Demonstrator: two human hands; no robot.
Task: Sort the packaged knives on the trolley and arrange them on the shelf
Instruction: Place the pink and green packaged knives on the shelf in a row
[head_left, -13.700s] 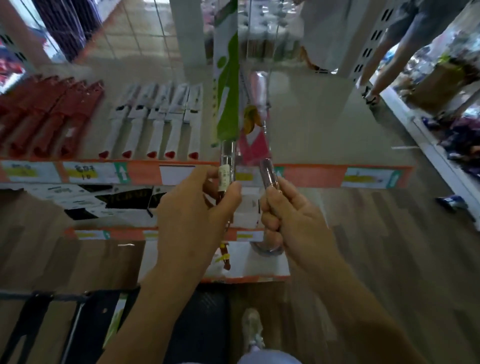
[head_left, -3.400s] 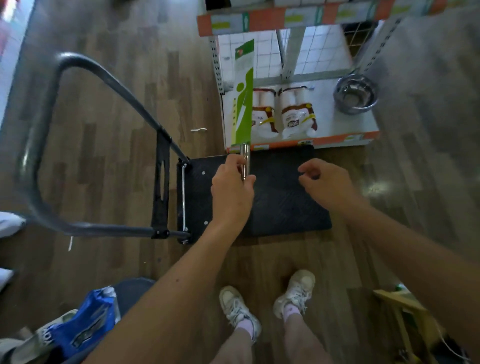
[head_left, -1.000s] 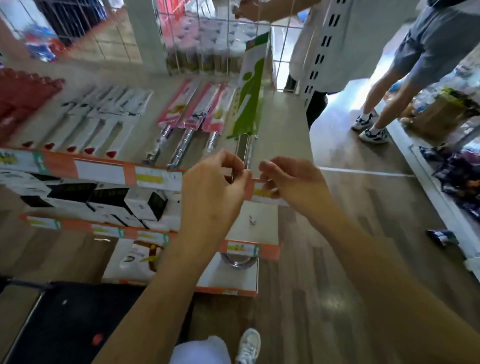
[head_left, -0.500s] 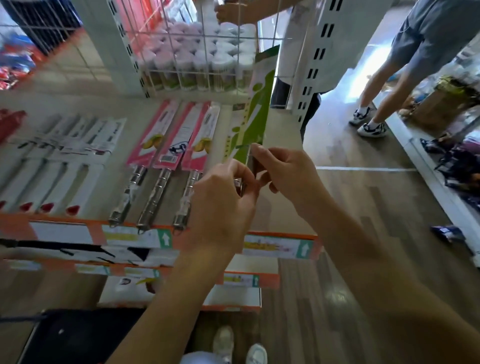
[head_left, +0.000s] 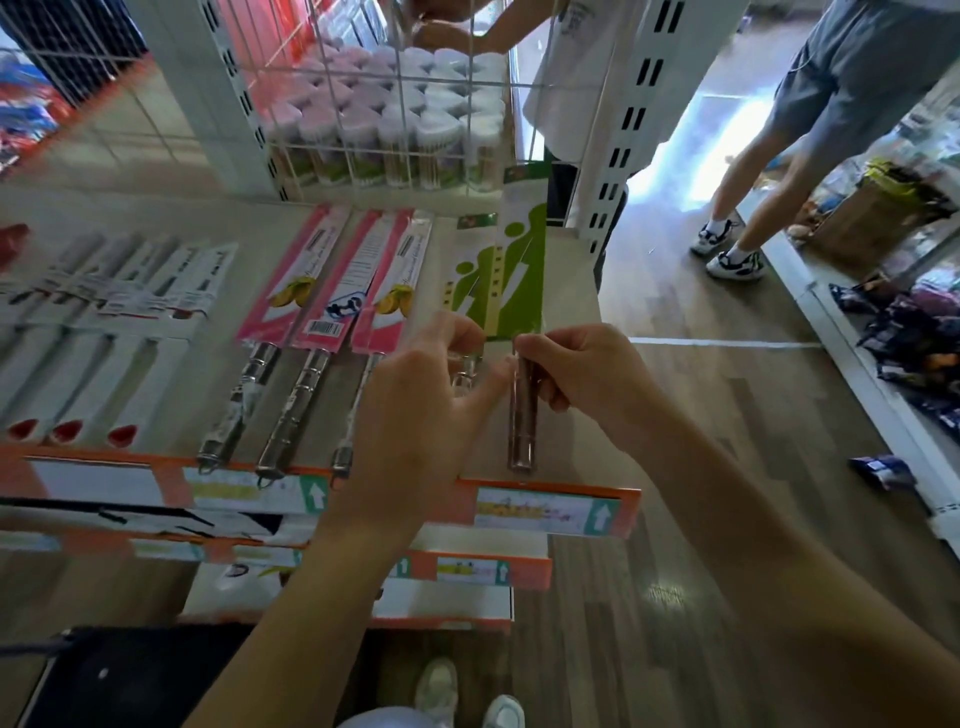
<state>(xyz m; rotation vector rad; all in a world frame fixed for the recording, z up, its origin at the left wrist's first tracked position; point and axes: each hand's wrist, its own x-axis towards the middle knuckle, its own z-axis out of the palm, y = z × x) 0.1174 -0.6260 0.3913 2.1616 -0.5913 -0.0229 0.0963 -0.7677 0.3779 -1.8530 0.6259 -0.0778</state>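
Note:
Two green-and-white packaged knives lie side by side at the right end of the shelf (head_left: 569, 306). My left hand (head_left: 415, 410) grips the metal handle of the left green knife (head_left: 470, 278). My right hand (head_left: 582, 376) pinches the dark handle of the right green knife (head_left: 522, 260), whose handle end points at the shelf's orange front edge. To their left lie three pink packaged knives (head_left: 337, 291) with metal handles, then a row of white packaged knives (head_left: 104, 332). The black trolley deck (head_left: 130, 675) shows at bottom left.
A wire rack of pink and white jars (head_left: 395, 114) stands behind the shelf. Another person (head_left: 779, 156) stands on the wooden floor at upper right. Lower shelves with boxes sit below. My shoes (head_left: 467, 696) show at the bottom edge.
The single green pack I held has come down flat on the shelf. Now two green knives lie side by side, one under each hand.

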